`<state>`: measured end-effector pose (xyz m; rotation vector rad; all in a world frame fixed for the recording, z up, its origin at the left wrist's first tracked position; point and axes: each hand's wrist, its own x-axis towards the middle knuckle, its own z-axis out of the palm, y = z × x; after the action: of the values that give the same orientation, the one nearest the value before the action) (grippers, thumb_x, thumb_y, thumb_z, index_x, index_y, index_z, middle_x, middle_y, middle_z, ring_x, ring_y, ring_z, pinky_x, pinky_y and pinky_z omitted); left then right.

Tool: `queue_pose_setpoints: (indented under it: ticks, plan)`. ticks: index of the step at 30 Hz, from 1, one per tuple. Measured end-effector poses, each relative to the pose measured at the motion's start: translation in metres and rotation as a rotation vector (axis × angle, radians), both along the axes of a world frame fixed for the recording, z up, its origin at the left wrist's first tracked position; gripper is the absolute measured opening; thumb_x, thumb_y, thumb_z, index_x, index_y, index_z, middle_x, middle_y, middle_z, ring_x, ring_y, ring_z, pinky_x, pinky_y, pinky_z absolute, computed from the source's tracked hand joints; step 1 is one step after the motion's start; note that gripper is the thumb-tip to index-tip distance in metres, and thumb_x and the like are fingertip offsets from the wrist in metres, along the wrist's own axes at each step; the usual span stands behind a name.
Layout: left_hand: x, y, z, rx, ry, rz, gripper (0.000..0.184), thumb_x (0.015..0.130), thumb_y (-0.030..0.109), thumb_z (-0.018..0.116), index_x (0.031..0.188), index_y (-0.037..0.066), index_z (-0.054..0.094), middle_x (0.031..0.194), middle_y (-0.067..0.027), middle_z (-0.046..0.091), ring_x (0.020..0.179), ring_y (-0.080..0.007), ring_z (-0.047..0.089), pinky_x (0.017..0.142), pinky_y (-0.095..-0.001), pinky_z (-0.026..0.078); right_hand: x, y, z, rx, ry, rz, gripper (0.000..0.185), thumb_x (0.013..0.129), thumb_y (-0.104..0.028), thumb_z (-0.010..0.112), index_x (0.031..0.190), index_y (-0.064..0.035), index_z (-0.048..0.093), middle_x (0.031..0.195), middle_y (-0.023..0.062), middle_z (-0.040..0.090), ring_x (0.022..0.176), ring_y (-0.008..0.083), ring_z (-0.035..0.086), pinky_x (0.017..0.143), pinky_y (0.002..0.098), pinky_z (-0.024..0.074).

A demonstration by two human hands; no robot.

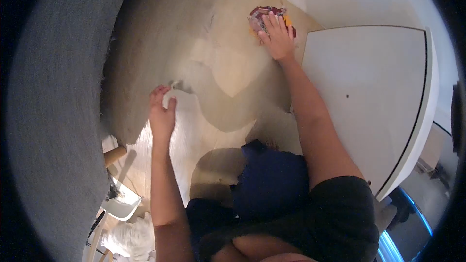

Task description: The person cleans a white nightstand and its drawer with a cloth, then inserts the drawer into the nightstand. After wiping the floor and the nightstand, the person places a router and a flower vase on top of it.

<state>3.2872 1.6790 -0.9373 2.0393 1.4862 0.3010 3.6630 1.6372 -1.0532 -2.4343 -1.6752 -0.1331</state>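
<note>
Pressing a crumpled cloth (257,19) near the far edge of floor (233,58), right hand (279,41) spread flat.
Seems soft, light, best gripped mid-bunch; left hand (162,111) half-curled, its hold I cannot tell.

**Handwork at a pale floor (238,60)**

At 1 o'clock, the right-hand grip (280,42) lies flat on a crumpled multicoloured cloth (262,11). At 9 o'clock, the left-hand grip (162,114) stands with thumb and fingers apart, just beside a small pale object (175,85); whether they touch cannot be told. A white cabinet (369,87) occupies 3 o'clock; grey fabric (53,116) fills the outer edge at 9 o'clock.
</note>
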Motion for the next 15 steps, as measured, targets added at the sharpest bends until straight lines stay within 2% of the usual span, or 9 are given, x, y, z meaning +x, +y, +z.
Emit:
queue_pose_setpoints:
  ticks: [4, 5, 6, 8, 9, 11, 13, 14, 15]
  plan:
    - [0.019, -0.006, -0.016, 0.008, 0.116, 0.000, 0.034, 0.078, 0.013, 0.062, 0.112, 0.008, 0.057, 0.125, -0.0137, 0.050, 0.116, -0.0328, 0.047, 0.098, -0.0373, 0.038, 0.019, 0.031, -0.007, 0.056, 0.086, -0.022, 0.061, 0.088, -0.050, 0.042, 0.140, -0.0208, 0.032, 0.146, 0.0047, 0.030, 0.134, 0.0279, 0.028, 0.106, 0.0527, 0.0220]
    - [0.023, -0.002, -0.017, -0.037, 0.190, 0.011, 0.045, 0.077, 0.017, 0.064, 0.120, 0.013, 0.054, 0.131, -0.0114, 0.045, 0.120, -0.0309, 0.044, 0.099, -0.0396, 0.037, 0.018, 0.051, -0.013, 0.098, 0.080, -0.152, 0.062, 0.087, -0.051, 0.042, 0.140, -0.0183, 0.032, 0.146, 0.0062, 0.030, 0.134, 0.0286, 0.028, 0.106, 0.0505, 0.0224]
    - [0.028, 0.002, -0.022, -0.036, 0.194, 0.014, 0.045, 0.077, 0.017, 0.064, 0.120, 0.013, 0.054, 0.131, -0.0114, 0.045, 0.120, -0.0309, 0.044, 0.099, -0.0396, 0.037, 0.012, 0.068, -0.014, 0.140, 0.072, -0.283, 0.065, 0.086, -0.051, 0.043, 0.140, -0.0159, 0.033, 0.145, 0.0076, 0.030, 0.134, 0.0293, 0.028, 0.107, 0.0484, 0.0228]
    - [0.035, 0.011, -0.034, 0.064, 0.414, 0.014, 0.060, 0.076, 0.026, 0.067, 0.132, 0.022, 0.044, 0.141, -0.0073, 0.035, 0.128, -0.0273, 0.037, 0.102, -0.0437, 0.033, -0.027, 0.090, 0.023, 0.030, 0.223, -0.237, 0.065, 0.084, -0.052, 0.044, 0.137, -0.0137, 0.037, 0.141, 0.0092, 0.038, 0.131, 0.0286, 0.032, 0.107, 0.0438, 0.0240]
    - [0.039, 0.016, -0.040, 0.072, 0.413, 0.014, 0.060, 0.076, 0.026, 0.067, 0.132, 0.022, 0.044, 0.141, -0.0073, 0.035, 0.128, -0.0273, 0.037, 0.102, -0.0437, 0.033, -0.054, 0.096, 0.021, 0.009, 0.200, -0.036, 0.063, 0.084, -0.050, 0.045, 0.135, -0.0138, 0.040, 0.136, 0.0076, 0.043, 0.128, 0.0275, 0.036, 0.106, 0.0421, 0.0254]
    - [0.043, 0.022, -0.050, -0.005, 0.707, 0.055, 0.073, 0.076, 0.035, 0.067, 0.140, 0.029, 0.031, 0.149, -0.0024, 0.022, 0.134, -0.0244, 0.028, 0.104, -0.0475, 0.029, -0.084, 0.082, 0.007, -0.014, 0.180, 0.169, 0.060, 0.084, -0.049, 0.045, 0.133, -0.0139, 0.042, 0.132, 0.0061, 0.048, 0.125, 0.0265, 0.039, 0.104, 0.0404, 0.0268]
    - [0.039, 0.023, -0.048, -0.036, 0.751, 0.021, 0.076, 0.076, 0.037, 0.066, 0.141, 0.029, 0.028, 0.150, -0.0012, 0.019, 0.134, -0.0243, 0.027, 0.104, -0.0477, 0.028, -0.094, 0.063, 0.000, 0.195, 0.164, 0.660, 0.057, 0.085, -0.048, 0.045, 0.131, -0.0131, 0.044, 0.128, 0.0052, 0.052, 0.124, 0.0257, 0.040, 0.104, 0.0405, 0.0266]
    - [0.040, 0.025, -0.050, -0.065, 0.778, -0.004, 0.078, 0.076, 0.040, 0.065, 0.142, 0.029, 0.025, 0.151, 0.0000, 0.016, 0.135, -0.0242, 0.026, 0.105, -0.0480, 0.027, -0.072, 0.071, -0.001, 0.203, 0.161, 0.660, 0.057, 0.085, -0.048, 0.045, 0.131, -0.0131, 0.044, 0.128, 0.0052, 0.052, 0.124, 0.0257, 0.040, 0.104, 0.0405, 0.0266]
    - [0.038, 0.026, -0.051, -0.068, 0.777, 0.000, 0.078, 0.076, 0.040, 0.065, 0.142, 0.029, 0.025, 0.151, 0.0000, 0.016, 0.135, -0.0242, 0.026, 0.105, -0.0480, 0.027, -0.040, 0.085, 0.007, -0.004, -0.044, 0.528, 0.057, 0.086, -0.047, 0.044, 0.133, -0.0139, 0.042, 0.133, 0.0048, 0.047, 0.127, 0.0243, 0.036, 0.106, 0.0398, 0.0239]
